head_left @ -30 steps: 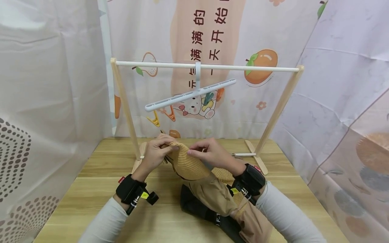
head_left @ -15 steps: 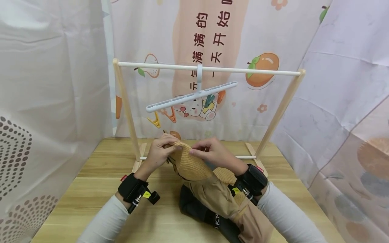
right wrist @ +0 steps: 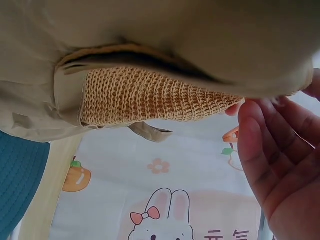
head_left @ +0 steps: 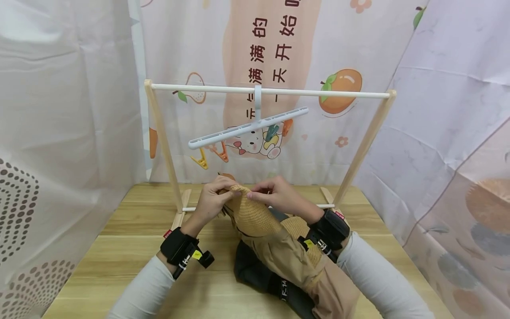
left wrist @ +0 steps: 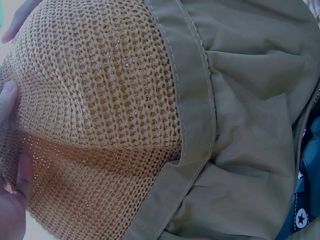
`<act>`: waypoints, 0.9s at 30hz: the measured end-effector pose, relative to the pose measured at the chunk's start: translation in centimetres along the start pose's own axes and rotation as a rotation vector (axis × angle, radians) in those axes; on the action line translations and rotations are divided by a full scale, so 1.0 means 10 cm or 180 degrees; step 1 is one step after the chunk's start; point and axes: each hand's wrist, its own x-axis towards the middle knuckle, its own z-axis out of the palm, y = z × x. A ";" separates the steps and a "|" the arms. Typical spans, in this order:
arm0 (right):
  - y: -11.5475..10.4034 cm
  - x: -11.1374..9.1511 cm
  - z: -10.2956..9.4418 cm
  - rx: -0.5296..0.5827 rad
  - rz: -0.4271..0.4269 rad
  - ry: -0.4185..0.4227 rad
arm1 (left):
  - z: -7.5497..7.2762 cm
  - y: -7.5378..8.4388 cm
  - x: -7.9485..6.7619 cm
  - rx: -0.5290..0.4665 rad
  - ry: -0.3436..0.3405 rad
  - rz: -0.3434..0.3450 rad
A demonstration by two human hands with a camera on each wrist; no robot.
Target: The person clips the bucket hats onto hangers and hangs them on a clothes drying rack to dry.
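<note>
A tan sun hat point(head_left: 255, 217) with a woven part and khaki cloth is held up above the table in the head view. My left hand point(head_left: 212, 198) pinches the woven edge between thumb and fingers. Just to its right, my right hand point(head_left: 282, 196) pinches the same edge. Close up in the left wrist view, the woven mesh point(left wrist: 110, 90) meets a stitched khaki band point(left wrist: 195, 95). Under the sun hat lies a dark teal hat point(head_left: 255, 270) with a black lettered band, partly covered. The right wrist view shows its teal brim point(right wrist: 20, 175).
Behind the hands stands a wooden rack with a white bar point(head_left: 330, 93). A pale blue hanger point(head_left: 247, 128) hangs from it, tilted. Below the hanger are a yellow clip point(head_left: 201, 159), orange clips point(head_left: 221, 153) and a green clip point(head_left: 272, 132). Printed curtains surround the table point(head_left: 139, 248).
My two hands have come slightly closer together along the woven edge, which now bunches a little more between them. The head view has shifted slightly. The dark teal hat stays in place.
</note>
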 end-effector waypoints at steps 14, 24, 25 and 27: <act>0.23 0.09 -0.05 -0.0029 0.0057 -0.0015 | 0.05 0.26 0.09 0.0115 -0.0109 -0.0103; 0.32 0.14 -0.14 0.0061 0.0110 0.0094 | 0.08 0.27 0.18 0.0206 -0.0143 -0.0194; 0.32 0.14 -0.15 0.0073 0.0123 0.0095 | 0.09 0.27 0.19 0.0204 -0.0147 -0.0193; 0.33 0.15 -0.16 0.0070 0.0127 0.0110 | 0.09 0.26 0.19 0.0191 -0.0150 -0.0190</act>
